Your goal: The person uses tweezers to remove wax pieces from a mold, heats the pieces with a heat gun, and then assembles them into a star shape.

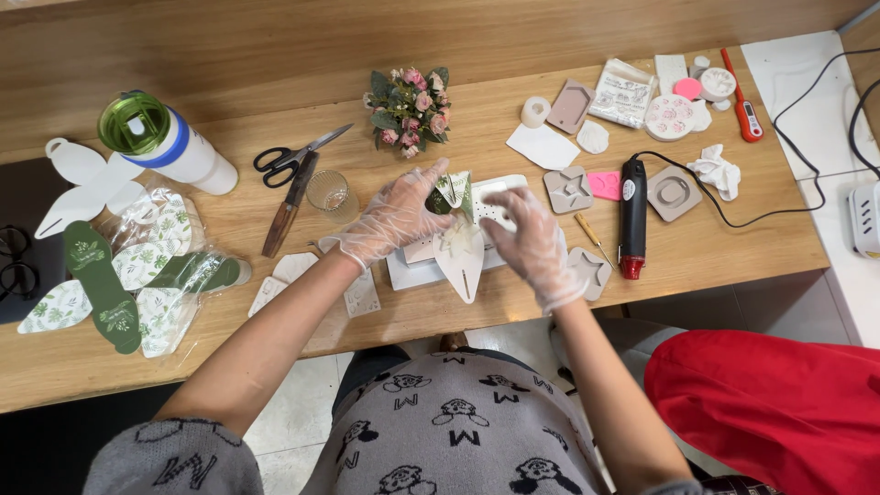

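Both my hands wear thin clear gloves over the middle of a wooden table point(275, 367). My left hand point(396, 218) pinches a folded green and white paper cone point(452, 192) with a leaf print. My right hand point(530, 243) hovers just right of it, fingers curled, touching the cone's edge; whether it grips it I cannot tell. Under the hands lies a white tray point(411, 271) with a white leaf-shaped paper piece point(461, 261) on it.
Scissors point(291, 158), a brown-handled knife point(288, 207) and a small glass point(328, 192) lie to the left. A green-lidded bottle point(165, 142) and bagged leaf-print cutouts point(137, 275) are at far left. A flower bunch point(409, 110) stands behind. A black heat tool point(632, 216) and several moulds lie right.
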